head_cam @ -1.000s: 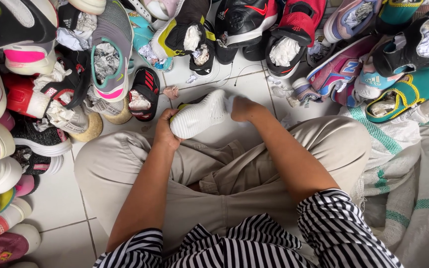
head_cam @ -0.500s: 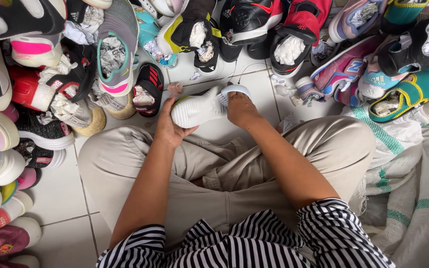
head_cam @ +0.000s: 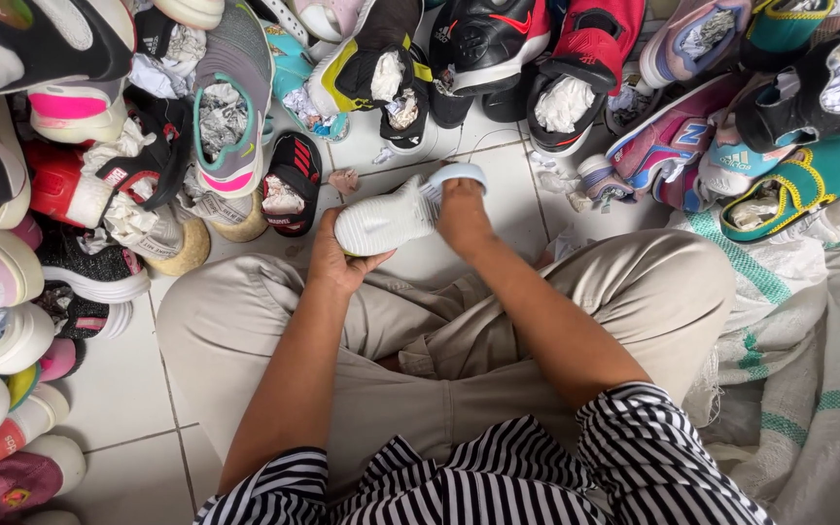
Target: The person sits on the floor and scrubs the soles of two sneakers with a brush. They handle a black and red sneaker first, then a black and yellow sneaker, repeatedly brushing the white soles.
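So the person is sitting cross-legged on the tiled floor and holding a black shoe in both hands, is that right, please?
Not quite: the shoe is white, not black, as the head view shows. The left hand and right hand both hold it above the tiled floor.

White tiled floor [head_cam: 128,379], grey grout lines. Shoes heaped along the left and top edges, many stuffed with crumpled paper. Grey sneaker with teal trim and pink heel [head_cam: 230,97] lies among them; black sandal with red stripes [head_cam: 289,180] just beside it. Red high-top [head_cam: 580,58] at top. Pink and blue sneaker [head_cam: 673,126] upper right, near a teal shoe with yellow stitching [head_cam: 799,185]. White woven sack with green stripes [head_cam: 809,331] spread at right.
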